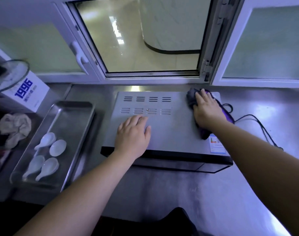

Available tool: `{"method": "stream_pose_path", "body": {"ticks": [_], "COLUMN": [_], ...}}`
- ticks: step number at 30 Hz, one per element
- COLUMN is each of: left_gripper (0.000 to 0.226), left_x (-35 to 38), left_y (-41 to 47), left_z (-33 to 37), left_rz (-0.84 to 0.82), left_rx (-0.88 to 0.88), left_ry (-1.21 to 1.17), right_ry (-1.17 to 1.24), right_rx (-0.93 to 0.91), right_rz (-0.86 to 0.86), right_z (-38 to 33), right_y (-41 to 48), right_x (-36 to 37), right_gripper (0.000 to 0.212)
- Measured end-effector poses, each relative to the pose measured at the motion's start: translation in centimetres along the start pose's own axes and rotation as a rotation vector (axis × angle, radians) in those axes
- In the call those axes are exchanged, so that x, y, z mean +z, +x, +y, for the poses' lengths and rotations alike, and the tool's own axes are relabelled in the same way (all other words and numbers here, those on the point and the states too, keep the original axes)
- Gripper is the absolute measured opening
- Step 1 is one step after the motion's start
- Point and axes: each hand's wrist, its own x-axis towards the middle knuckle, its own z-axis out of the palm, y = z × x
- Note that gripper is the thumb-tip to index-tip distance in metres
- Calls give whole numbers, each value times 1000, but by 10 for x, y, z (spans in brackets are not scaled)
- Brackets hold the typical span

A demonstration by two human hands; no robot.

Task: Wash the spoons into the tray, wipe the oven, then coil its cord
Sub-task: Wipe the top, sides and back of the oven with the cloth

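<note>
A grey oven [169,126] with vent slots stands on the steel counter in front of me. My left hand [133,133] lies flat and open on its top, left of centre. My right hand [206,108] presses a grey and purple cloth [192,97] onto the oven's far right corner. The black cord [257,123] lies loose on the counter to the right of the oven. Several white ceramic spoons [46,155] rest in the near end of a steel tray [73,116] to the left.
A crumpled beige rag [14,128] lies left of the tray. Behind it stand a white box marked 1996 [27,96] and a glass lid [10,74]. An open window [145,40] is behind the oven. The steel counter [264,103] stretches right.
</note>
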Motion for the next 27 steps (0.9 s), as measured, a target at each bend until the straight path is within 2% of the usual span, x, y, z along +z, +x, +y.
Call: {"method": "stream_pose_path", "body": {"ticks": [5,10,18,24,27], "left_gripper": [41,40,40,39,38], "left_x": [-3,-6,-7,-2,-3], "left_y": [-13,-14,-12,-12,-15], "left_z": [-9,-5,22,41,42], "left_rz": [18,37,45,14,32], "left_rx": [-49,-74,-73,-58,-62], "left_ry": [17,23,48,71,62], "right_ry": [17,-31,-92,-111,-75], "right_rx": [-51,-365,-618,-658,-557], "right_rz": [-8,-104,-228,-237,-155], "right_z": [-29,-49,-19,17,19], "right_y": [6,-34,-98,-112,-105], "right_x": [20,30,20,10,14], "right_gripper": [58,58,58,58,57]}}
